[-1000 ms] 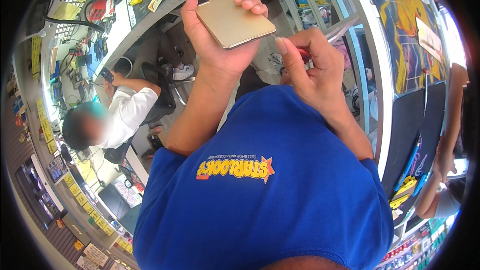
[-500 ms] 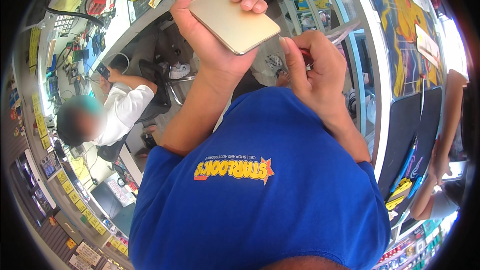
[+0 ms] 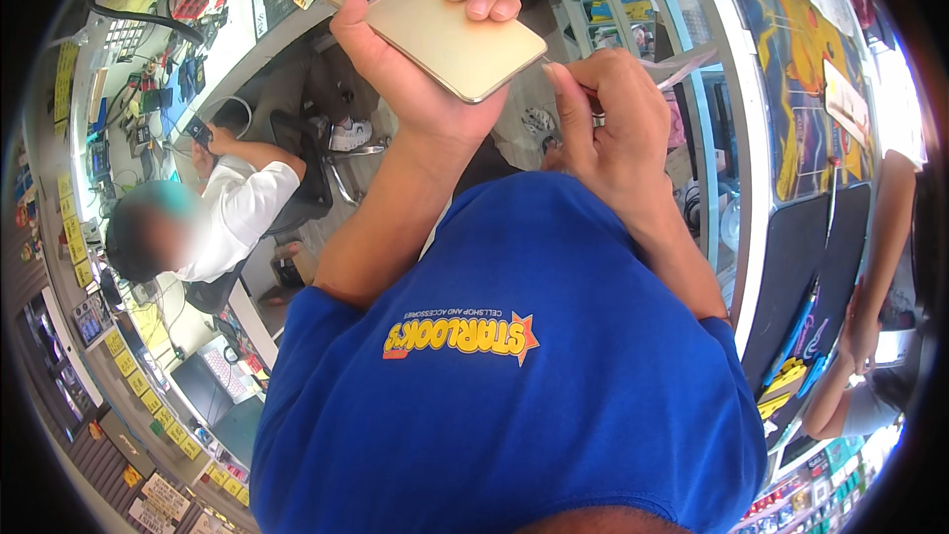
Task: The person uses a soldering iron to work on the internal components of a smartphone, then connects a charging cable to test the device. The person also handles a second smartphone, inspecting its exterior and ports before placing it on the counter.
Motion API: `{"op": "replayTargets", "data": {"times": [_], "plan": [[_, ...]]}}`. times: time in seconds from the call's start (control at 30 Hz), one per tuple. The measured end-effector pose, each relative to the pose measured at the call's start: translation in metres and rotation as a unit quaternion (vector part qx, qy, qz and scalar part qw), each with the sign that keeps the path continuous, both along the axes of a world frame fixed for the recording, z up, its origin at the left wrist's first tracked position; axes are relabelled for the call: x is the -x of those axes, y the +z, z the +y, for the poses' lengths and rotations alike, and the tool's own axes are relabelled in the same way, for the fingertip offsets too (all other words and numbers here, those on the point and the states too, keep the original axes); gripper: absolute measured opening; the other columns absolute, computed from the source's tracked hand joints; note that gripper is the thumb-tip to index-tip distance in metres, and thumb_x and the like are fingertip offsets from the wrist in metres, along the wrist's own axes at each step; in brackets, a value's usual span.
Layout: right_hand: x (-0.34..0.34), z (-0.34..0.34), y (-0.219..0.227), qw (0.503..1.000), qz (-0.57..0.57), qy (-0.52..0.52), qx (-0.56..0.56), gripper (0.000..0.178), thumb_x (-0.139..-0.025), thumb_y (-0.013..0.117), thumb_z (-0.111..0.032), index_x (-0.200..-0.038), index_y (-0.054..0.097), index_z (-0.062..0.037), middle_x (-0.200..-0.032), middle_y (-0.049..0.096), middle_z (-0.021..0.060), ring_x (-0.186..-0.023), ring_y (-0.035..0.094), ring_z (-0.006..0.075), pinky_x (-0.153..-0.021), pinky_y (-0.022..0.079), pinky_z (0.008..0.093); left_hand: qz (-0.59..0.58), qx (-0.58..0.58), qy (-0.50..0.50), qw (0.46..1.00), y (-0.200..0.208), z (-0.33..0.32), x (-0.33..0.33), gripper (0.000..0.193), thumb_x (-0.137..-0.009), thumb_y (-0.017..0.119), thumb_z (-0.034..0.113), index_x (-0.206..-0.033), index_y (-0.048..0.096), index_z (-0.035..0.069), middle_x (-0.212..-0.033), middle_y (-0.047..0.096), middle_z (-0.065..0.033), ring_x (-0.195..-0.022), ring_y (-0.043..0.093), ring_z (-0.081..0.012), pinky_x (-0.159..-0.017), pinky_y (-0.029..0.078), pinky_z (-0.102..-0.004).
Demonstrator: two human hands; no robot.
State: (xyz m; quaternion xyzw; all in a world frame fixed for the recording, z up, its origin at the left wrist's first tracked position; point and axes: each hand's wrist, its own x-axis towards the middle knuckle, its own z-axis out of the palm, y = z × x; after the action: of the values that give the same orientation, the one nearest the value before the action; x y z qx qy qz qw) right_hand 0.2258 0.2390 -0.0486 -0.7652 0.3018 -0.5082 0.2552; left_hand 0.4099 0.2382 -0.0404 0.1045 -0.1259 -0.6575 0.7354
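Observation:
A gold smartphone point(image 3: 450, 35) lies in my left hand point(image 3: 425, 89), its back and dark camera block turned up. My left thumb runs along the near long edge and the fingertips curl over the far one. Just off the phone's lower right corner, my right hand point(image 3: 623, 124) is closed in a pinch. From its thumb and forefinger a thin pin-like tool point(image 3: 546, 60) points at that corner. Whether its tip touches the phone I cannot tell. Most of the tool is hidden in my fingers. Beside the right knuckles shows a clear plastic piece point(image 3: 684, 65).
To the left, a person in a white shirt point(image 3: 247, 222) sits at a cluttered workbench point(image 3: 222, 69), holding a dark phone. On the right is a glass-fronted display counter point(image 3: 748, 119) bearing a black mat point(image 3: 796, 287) and tools. Another person's arms point(image 3: 885, 257) reach in at far right.
Both hands and the phone have shifted slightly left in the picture. The red part seen earlier inside my right hand is now mostly covered by the fingers. Both grips stay closed.

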Motion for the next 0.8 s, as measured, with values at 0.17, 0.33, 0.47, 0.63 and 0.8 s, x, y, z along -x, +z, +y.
{"op": "replayTargets", "data": {"times": [0.17, 0.33, 0.47, 0.63, 0.8], "plan": [[0.003, 0.0, 0.001, 1.0, 0.019, -0.001, 0.022, 0.016, -0.088, 0.081, -0.002, -0.088, 0.065, -0.0019, -0.076, 0.06, 0.011, -0.068, 0.057, 0.0314, -0.063, 0.045, 0.0422, 0.011, 0.021, -0.024, 0.999, 0.004, -0.003, 0.001, 0.069, -0.092, 0.064, 0.062, -0.126, 0.058, 0.002, -0.099, 0.049, -0.0068, -0.088, 0.048, -0.0214, -0.086, 0.042, -0.038], [0.001, -0.002, -0.003, 0.999, -0.002, -0.009, 0.046, 0.016, -0.088, 0.08, -0.001, -0.087, 0.064, -0.0024, -0.076, 0.059, 0.0105, -0.067, 0.056, 0.0314, -0.063, 0.044, 0.0422, -0.008, 0.056, -0.022, 0.998, 0.006, -0.006, 0.005, 0.071, -0.092, 0.066, 0.061, -0.13, 0.058, 0.002, -0.099, 0.049, -0.0065, -0.088, 0.048, -0.0211, -0.087, 0.042, -0.0378], [-0.001, -0.007, -0.005, 0.999, -0.012, -0.006, 0.045, 0.016, -0.088, 0.08, -0.002, -0.087, 0.064, -0.0026, -0.075, 0.058, 0.0104, -0.067, 0.055, 0.0312, -0.063, 0.043, 0.0417, -0.012, 0.048, -0.009, 0.999, 0.004, -0.007, 0.005, 0.072, -0.092, 0.066, 0.061, -0.13, 0.057, 0.001, -0.1, 0.049, -0.0069, -0.089, 0.047, -0.021, -0.087, 0.042, -0.0376], [0.004, -0.006, 0.0, 1.0, -0.001, 0.01, 0.013, 0.017, -0.088, 0.082, -0.004, -0.087, 0.065, -0.0034, -0.076, 0.06, 0.0106, -0.066, 0.056, 0.0302, -0.062, 0.043, 0.0409, 0.003, 0.042, -0.037, 0.998, 0.009, -0.013, -0.001, 0.073, -0.092, 0.066, 0.061, -0.128, 0.057, -0.002, -0.1, 0.049, -0.0071, -0.088, 0.047, -0.021, -0.086, 0.042, -0.0377], [0.033, 0.0, -0.002, 0.994, 0.087, 0.031, -0.063, 0.027, -0.093, 0.082, -0.02, -0.113, 0.075, -0.0031, -0.092, 0.07, 0.011, -0.088, 0.066, 0.0286, -0.077, 0.05, 0.0409, -0.05, -0.008, -0.113, 0.992, 0.021, -0.022, -0.018, 0.076, -0.099, 0.059, 0.06, -0.138, 0.055, -0.006, -0.098, 0.049, -0.0073, -0.084, 0.046, -0.0202, -0.082, 0.043, -0.0366]]}}
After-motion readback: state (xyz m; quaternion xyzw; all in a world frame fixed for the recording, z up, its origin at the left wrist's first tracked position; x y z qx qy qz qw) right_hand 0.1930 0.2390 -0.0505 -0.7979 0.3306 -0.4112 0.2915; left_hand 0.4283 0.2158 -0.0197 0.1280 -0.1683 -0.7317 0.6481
